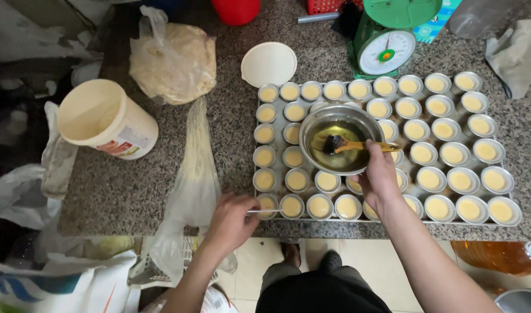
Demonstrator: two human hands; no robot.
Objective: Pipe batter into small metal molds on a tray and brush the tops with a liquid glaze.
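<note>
A metal tray (280, 123) on the granite counter holds several small round tins (460, 181) lined with pale dough. A steel bowl (340, 138) of yellow oil sits on the tins in the tray's middle. My right hand (380, 177) grips a wooden-handled brush (350, 146) whose dark bristles rest in the oil. My left hand (232, 220) pinches the tray's front left corner beside a tin (267, 204).
A cream bucket (106, 120) stands at the left, its lid (269, 64) lying near the tray. A bag of dough (172, 58) and an empty plastic bag (191, 179) lie between them. A green scale (387, 40) stands behind the tray. A grey cloth (517, 55) lies far right.
</note>
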